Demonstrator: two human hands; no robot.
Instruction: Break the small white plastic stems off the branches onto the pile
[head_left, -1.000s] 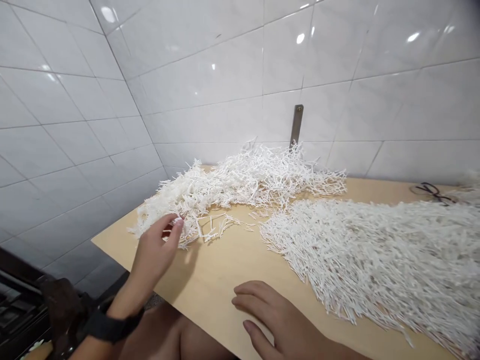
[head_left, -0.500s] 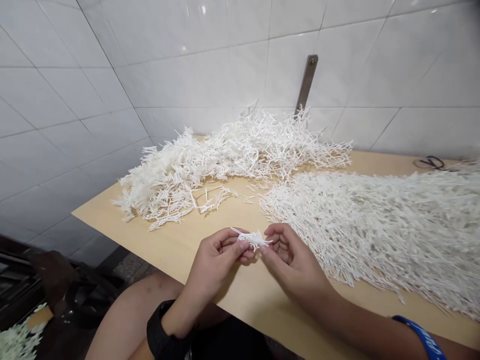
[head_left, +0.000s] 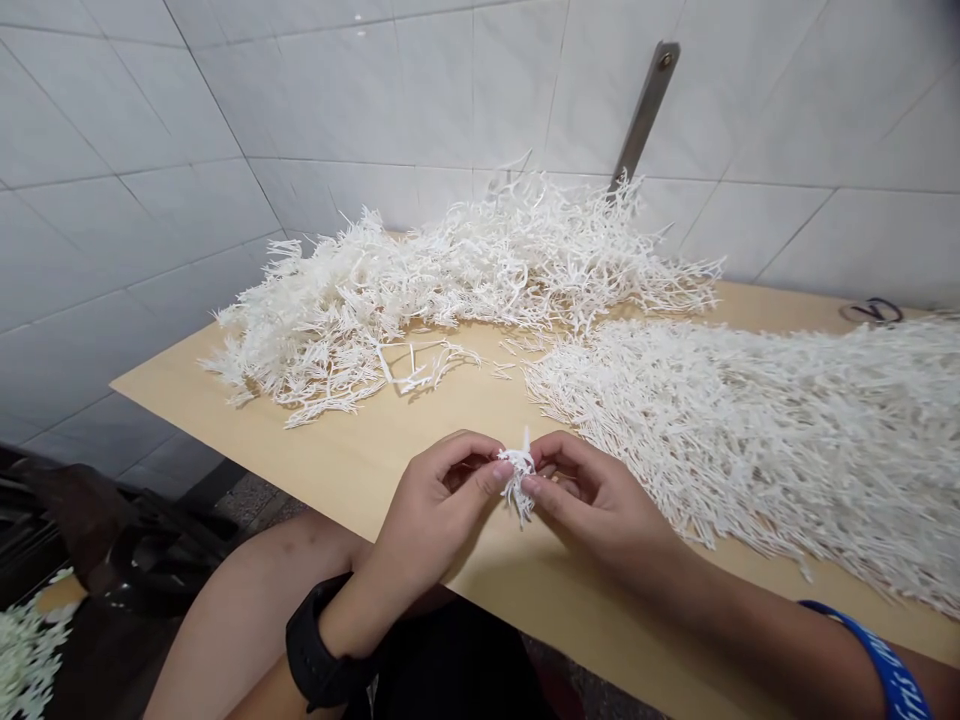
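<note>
Both of my hands meet over the near edge of a light wooden table (head_left: 420,440). My left hand (head_left: 431,500) and my right hand (head_left: 592,495) pinch one small white branched plastic piece (head_left: 517,475) between their fingertips, just above the tabletop. A tangled heap of white branched plastic pieces (head_left: 420,285) lies at the back left of the table. A broad pile of thin white sticks (head_left: 757,440) covers the right side, close to my right hand.
White tiled walls close in the table at the back and left. A metal bracket (head_left: 645,110) is fixed to the back wall. A dark looped item (head_left: 870,310) lies at the far right. More pale pieces (head_left: 26,650) lie on the floor at lower left.
My left hand left the tangled heap with a small piece and came to the near edge; my right hand lifted off the table and joined it. The piece has turned from lying crosswise to upright.
</note>
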